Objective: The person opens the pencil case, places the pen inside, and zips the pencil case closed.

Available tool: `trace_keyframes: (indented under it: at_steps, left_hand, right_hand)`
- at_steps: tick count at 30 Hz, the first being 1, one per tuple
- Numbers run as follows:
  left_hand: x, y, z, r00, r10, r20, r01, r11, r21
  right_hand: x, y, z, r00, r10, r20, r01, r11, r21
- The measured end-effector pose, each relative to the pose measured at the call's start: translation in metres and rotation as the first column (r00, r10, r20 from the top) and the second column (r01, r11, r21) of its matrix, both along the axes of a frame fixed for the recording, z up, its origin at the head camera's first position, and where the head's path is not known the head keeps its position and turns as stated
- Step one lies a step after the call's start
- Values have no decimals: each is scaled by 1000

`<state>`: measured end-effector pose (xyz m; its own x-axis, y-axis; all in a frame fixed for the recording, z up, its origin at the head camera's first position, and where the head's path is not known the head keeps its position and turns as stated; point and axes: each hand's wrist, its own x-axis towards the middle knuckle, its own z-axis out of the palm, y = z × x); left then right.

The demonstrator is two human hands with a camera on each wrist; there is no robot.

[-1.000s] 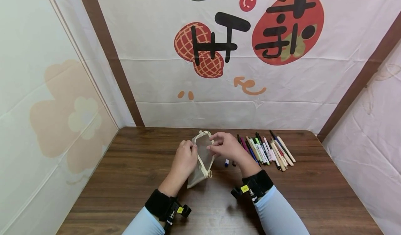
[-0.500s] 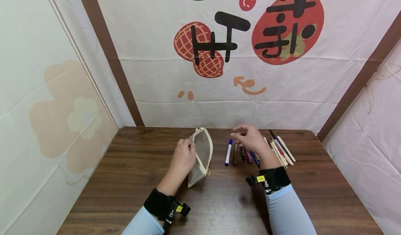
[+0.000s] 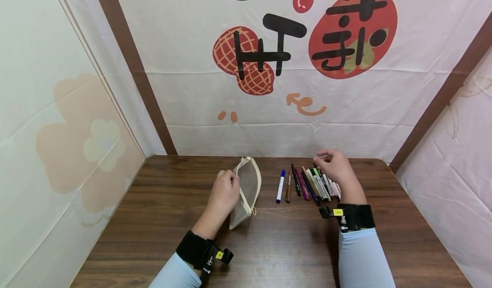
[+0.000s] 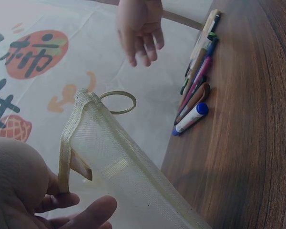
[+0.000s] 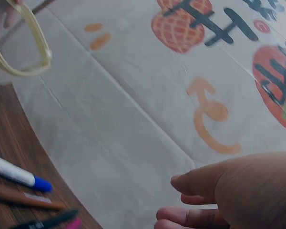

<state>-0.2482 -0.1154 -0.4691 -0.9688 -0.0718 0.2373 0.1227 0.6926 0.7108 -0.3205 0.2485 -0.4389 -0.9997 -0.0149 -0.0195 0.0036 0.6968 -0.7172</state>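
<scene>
My left hand (image 3: 224, 194) pinches the edge of a pale mesh zipper pouch (image 3: 239, 218), whose mouth gapes upward. In the left wrist view, thumb and fingers grip the trim of the pouch (image 4: 128, 167), and a pull ring (image 4: 133, 102) hangs at its corner. My right hand (image 3: 335, 168) hovers over the right part of a row of pens (image 3: 317, 185), hiding some of them. Its fingers are loosely bent with nothing between them, as the right hand (image 5: 252, 191) shows in its own wrist view. Closest to the pouch lie a white marker with a blue cap (image 3: 281, 187) and a brown pen (image 3: 288, 188).
Everything lies on a dark wood-grain table (image 3: 153, 219). Behind it hangs a white printed cloth (image 3: 192, 104), reaching down to the table's back edge. Another cloth (image 3: 69, 173) with a flower print hangs on the left side.
My right hand has left the pouch's mouth and moved right, over the pens. The blue-capped marker and nearby pens have come into fuller view. My left hand keeps its hold on the pouch.
</scene>
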Motion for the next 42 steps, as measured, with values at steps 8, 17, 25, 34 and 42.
trace_keyframes:
  at_steps: [8,17,25,34,42]
  left_hand:
    - [0,0,0,1000,2,-15,-2,1000,-6]
    - [-2,-1,-1,1000,5,-9,-5,1000,-8]
    - [-1,-2,0,1000,8,-9,-8,1000,-7]
    - [0,-1,0,1000,0,8,0,1000,-16]
    - [0,-2,-1,1000,4,-1,-4,1000,-23]
  right_hand:
    - [3,30,-10,996,-90,13,88,987,134]
    - [4,52,-25,980,-181,86,160,964,213]
    - [10,70,-29,946,-277,171,221,932,287]
    - [11,82,-42,932,-316,176,250,915,318]
    - [7,81,-54,916,-361,175,303,909,287]
